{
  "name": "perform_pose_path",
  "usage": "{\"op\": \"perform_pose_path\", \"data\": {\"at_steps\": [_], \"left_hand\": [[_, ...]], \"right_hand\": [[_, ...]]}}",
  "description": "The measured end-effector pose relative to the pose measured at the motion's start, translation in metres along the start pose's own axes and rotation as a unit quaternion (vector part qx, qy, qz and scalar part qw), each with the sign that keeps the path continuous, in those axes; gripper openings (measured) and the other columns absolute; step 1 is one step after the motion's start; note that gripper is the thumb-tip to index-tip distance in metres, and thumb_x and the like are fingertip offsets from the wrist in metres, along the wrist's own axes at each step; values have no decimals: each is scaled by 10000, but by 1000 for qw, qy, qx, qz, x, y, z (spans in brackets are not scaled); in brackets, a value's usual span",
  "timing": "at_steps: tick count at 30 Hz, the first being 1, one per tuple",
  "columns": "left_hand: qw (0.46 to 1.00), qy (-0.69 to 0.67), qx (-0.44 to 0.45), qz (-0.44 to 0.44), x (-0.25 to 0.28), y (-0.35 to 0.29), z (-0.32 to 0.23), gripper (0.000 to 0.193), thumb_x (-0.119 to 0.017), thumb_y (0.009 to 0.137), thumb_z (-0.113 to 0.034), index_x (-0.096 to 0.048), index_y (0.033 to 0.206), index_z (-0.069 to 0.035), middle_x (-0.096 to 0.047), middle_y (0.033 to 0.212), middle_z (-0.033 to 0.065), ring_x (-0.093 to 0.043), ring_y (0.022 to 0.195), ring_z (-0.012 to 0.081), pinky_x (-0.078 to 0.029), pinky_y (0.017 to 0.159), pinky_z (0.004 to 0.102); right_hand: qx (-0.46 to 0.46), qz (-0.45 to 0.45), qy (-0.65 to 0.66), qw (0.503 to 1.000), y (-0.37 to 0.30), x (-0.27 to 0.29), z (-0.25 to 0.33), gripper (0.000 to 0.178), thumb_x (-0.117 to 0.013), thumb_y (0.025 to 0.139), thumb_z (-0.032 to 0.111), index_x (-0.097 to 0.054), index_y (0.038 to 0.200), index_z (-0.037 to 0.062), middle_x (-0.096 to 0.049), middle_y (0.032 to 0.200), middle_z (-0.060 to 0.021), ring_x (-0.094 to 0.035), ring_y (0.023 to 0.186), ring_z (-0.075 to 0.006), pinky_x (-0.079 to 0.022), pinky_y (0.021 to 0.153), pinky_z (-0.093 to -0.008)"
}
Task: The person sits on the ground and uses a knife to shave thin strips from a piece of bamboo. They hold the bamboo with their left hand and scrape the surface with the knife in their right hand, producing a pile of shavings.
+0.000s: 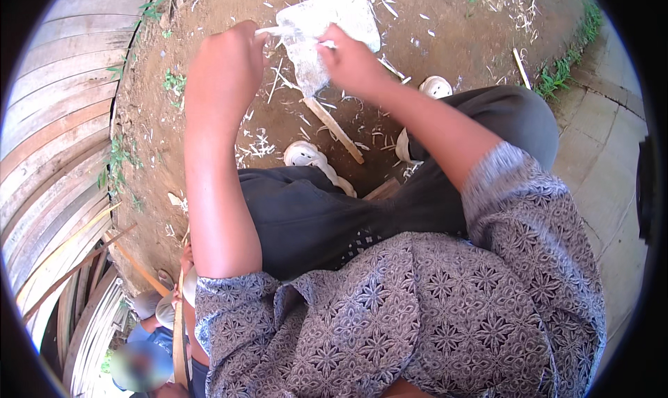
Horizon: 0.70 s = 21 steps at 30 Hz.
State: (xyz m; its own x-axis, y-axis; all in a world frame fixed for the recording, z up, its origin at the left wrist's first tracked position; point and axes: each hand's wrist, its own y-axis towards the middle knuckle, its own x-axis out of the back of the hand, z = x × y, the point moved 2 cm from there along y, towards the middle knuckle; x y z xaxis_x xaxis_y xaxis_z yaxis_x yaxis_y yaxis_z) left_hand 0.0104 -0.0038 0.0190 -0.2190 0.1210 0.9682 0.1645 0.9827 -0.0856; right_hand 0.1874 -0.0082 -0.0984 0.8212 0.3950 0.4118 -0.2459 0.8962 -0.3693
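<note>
Out in front of me, my left hand [226, 67] is closed, its fingertips pinching one end of a thin whitish strip [277, 30]. The strip points toward my right hand [350, 58], whose thumb and fingers are also closed, with a bit of something white showing between them. Whether that is the far end of the same strip, I cannot tell against the bright background. Below and beyond both hands lies a whitish, rough-faced flat slab [358, 19] on the dirt.
Pale shavings [261, 146] litter the brown soil. A flat wood stick [334, 130] lies between my feet, near a light shoe [300, 154]. Stacked planks [62, 120] line the left, paving [605, 147] the right. Another person [149, 332] sits at lower left beside long slats.
</note>
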Motion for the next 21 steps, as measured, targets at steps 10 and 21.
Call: {"op": "perform_pose_path", "data": {"at_steps": [10,21], "left_hand": [[1000,-8,23,4,1,4,-1,220,-610,967,-205,-687,927,-3,-704,765,198,-698,748,395,-534,691,475],[996,17,69,-59,-2,15,11,259,-557,994,-293,-579,1019,-36,-705,793,246,-699,783,447,-542,700,531]], "right_hand": [[39,-35,-37,998,19,-15,-64,314,-566,1013,356,-549,1169,85,-675,760,-163,-677,732,-342,-508,677,-458],[-182,138,275,934,16,-3,-34,368,-586,1015,340,-478,1244,73,-572,797,-68,-526,623,-124,-457,526,-311]]}}
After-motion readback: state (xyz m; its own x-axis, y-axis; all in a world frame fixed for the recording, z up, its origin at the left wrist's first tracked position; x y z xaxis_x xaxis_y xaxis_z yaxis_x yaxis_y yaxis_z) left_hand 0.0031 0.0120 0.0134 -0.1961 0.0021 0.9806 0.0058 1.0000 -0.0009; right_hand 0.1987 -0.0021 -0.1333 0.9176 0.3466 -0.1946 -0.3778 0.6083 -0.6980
